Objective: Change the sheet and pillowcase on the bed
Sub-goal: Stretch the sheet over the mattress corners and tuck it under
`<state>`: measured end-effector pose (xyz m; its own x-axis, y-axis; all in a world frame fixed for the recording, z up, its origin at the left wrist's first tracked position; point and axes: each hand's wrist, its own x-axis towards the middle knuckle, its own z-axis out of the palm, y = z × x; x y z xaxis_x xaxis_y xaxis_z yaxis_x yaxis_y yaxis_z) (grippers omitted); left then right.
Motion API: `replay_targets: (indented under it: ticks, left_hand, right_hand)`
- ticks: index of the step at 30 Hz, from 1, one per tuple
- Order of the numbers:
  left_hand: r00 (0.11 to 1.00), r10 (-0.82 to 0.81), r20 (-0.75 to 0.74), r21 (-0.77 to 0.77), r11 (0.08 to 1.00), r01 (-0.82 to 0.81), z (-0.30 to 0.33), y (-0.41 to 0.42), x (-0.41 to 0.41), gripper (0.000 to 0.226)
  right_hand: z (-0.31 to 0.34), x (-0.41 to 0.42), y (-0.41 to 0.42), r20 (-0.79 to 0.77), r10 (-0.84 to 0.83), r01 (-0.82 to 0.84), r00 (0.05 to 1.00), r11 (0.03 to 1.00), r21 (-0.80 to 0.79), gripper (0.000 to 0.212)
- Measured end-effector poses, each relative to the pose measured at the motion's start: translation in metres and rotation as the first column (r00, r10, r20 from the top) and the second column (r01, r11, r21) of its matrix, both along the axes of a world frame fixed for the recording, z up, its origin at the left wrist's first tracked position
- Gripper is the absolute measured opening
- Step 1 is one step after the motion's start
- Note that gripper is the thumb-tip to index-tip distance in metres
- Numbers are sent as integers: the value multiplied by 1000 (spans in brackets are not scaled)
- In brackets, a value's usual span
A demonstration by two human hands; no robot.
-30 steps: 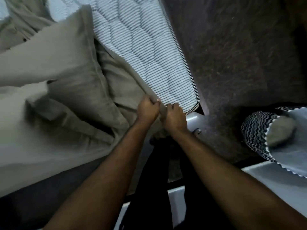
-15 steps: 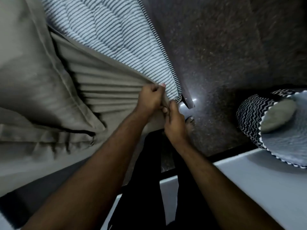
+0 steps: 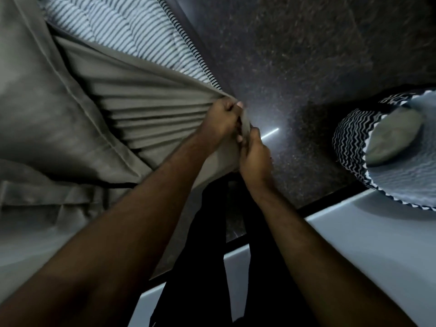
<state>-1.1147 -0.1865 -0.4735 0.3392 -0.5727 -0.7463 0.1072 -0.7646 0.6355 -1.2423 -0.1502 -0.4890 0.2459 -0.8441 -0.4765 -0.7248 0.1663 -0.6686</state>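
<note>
I am looking down at the dark floor (image 3: 295, 55). The grey sheet (image 3: 146, 107) is lying over the striped mattress (image 3: 132, 29) and is being pulled tight at its corner. A grey pillow (image 3: 35, 109) is lying on the sheet. My left hand (image 3: 219, 121) and right hand (image 3: 254, 156) are both gripping the sheet's corner, fingers curled tight around the bunched cloth.
</note>
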Motion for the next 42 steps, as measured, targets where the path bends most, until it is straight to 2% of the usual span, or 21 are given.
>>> replay_targets:
  ticks: [2, 5, 8, 11, 14, 15, 17, 18, 20, 23, 24, 28, 31, 32, 33, 35, 36, 37, 39, 42]
  left_hand:
    - [999, 27, 37, 20, 999, -28, 0, -3, -1, 30]
    - [995, 90, 42, 8, 996, -90, 5, -12, -2, 22]
    - [995, 101, -27, 19, 995, -101, 10, -18, -6, 25]
    - [997, -25, -68, 14, 1000, 26, 12, -16, -9, 19]
    - [968, -240, 68, -29, 970, 242, 7, -8, -2, 7]
    - [949, -289, 122, -34, 955, 295, 2, -4, 1, 10]
    - [923, -328, 200, -56, 937, 345, -5, 8, 3, 13]
    - [882, -375, 287, -81, 907, 412, -6, 15, 4, 12]
    - [731, -495, 469, -91, 796, 598, -7, 27, 4, 14]
    - [356, -646, 675, 52, 524, 850, -9, 41, 1, 24]
    - [281, -650, 706, 95, 480, 872, -11, 47, -2, 26]
    - [202, -593, 779, 132, 470, 873, -26, 76, -14, 42]
    - [8, -565, 825, 250, 377, 892, -44, 95, -7, 55]
    - [-74, -552, 830, 296, 325, 898, -51, 100, -3, 58]
    - [-152, -535, 831, 347, 285, 893, -56, 103, 1, 60]
    - [-261, -503, 824, 432, 258, 864, -60, 112, 7, 61]
    - [-287, -486, 825, 450, 260, 854, -60, 115, 6, 59]
    - [-309, -465, 830, 462, 261, 848, -60, 119, 4, 56]
    - [-338, -457, 823, 484, 252, 838, -60, 128, -2, 52]
    - [-390, -467, 794, 537, 235, 810, -66, 147, -8, 52]
  right_hand:
    - [12, 1, 5, 28, -18, 18, 999, 1000, -3, 38]
    - [6, 5, 27, -164, -10, 7, 986, 1000, -20, 57]
    - [-27, 8, 53, -91, -160, 178, 983, 949, 262, 39]
    - [-54, 15, 69, 10, -205, 181, 979, 887, 425, 30]
    - [-80, 20, 72, 126, -402, 257, 907, 765, 591, 53]
    - [-90, 22, 70, 136, -427, 272, 894, 759, 591, 58]
    - [-89, 27, 54, 53, -405, 318, 913, 785, 531, 52]
    - [-85, 24, 44, -18, -348, 311, 937, 815, 488, 46]
    - [-81, 15, 30, -144, -208, 252, 967, 855, 454, 38]
    - [-94, -14, 20, -203, -230, 299, 952, 839, 455, 34]
    - [-95, -22, 20, -228, -239, 319, 944, 843, 434, 33]
    - [-103, -37, 29, -315, -386, 442, 867, 887, 132, 33]
    - [-96, -35, 39, -289, -405, 446, 868, 891, 91, 29]
    - [-95, -33, 45, -223, -479, 510, 849, 853, 110, 28]
    - [-103, -27, 50, -94, -586, 593, 805, 791, 150, 26]
    - [-118, -15, 61, 120, -776, 722, 620, 623, 300, 20]
    - [-125, -11, 65, 174, -813, 740, 555, 578, 344, 16]
    - [-133, -9, 70, 220, -809, 727, 545, 587, 357, 18]
    - [-140, -12, 77, 288, -769, 665, 571, 639, 386, 34]
    - [-147, -15, 94, 274, -675, 589, 685, 735, 338, 49]
